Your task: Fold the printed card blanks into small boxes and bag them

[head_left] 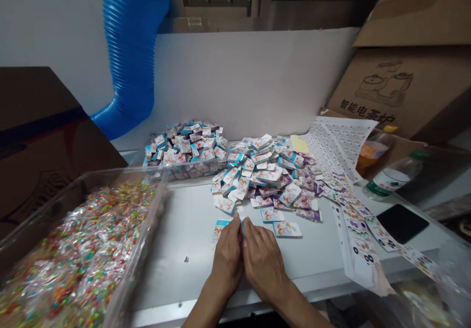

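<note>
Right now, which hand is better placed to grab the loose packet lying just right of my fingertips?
Probably the right hand: the packet lies flat on its side of the table, apart from the pile. The left hand would have to cross over.

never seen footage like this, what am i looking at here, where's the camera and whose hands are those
There is no machine here: a person works with bare hands, and the one picture comes from a camera worn on their head, looking forward and down. So the left hand and right hand at the bottom are the wearer's own. Their fingers pinch one small packet over the white table. Behind it lies a loose pile of such packets, and further back a tray heaped with more. At the left stands a clear bin of colourful wrapped sweets. At the right lie printed sticker strips, a dark phone and two bottles. A blue hose hangs at the back.
</note>
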{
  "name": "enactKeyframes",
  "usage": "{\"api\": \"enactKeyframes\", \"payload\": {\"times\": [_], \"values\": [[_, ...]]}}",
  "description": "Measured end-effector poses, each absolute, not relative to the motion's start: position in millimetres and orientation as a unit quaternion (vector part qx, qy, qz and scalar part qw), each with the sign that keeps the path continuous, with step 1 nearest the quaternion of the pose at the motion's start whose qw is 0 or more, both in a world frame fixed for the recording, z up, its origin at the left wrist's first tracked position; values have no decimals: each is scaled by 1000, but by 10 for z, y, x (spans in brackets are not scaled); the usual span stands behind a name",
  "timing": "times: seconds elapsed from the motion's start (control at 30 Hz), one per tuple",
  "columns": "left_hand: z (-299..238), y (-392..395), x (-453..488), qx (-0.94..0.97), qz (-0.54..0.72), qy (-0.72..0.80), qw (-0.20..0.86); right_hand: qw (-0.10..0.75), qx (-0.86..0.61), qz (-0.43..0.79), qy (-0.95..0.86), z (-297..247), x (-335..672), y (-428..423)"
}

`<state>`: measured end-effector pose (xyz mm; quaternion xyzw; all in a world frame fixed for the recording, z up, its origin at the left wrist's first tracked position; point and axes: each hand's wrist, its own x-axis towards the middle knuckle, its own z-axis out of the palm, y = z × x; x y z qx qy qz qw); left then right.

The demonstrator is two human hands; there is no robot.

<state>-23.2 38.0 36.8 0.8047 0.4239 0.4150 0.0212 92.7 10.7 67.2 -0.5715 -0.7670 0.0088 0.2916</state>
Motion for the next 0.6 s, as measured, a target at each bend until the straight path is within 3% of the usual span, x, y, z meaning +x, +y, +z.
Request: {"api": "enactKeyframes", "payload": {"times": [0.13,0.3,0.37,0.47,0.53,0.6], "values": [[388,335,-254,804,402,433,66,282,-561,47,-777,612,945,76],[398,334,-436,804,371,450,112,298,-547,328,-711,766,1291,434],[378,384,-546,765,358,523,112,400,-545,412,-610,893,1472,671],[305,485,-660,710,278,638,109,599,-508,439,-437,1028,1599,914],[236,535,-680,711,221,656,122,589,-500,459,-439,1022,1552,929],[171,558,-673,716,213,650,140,494,-516,477,-512,936,1443,844]]}}
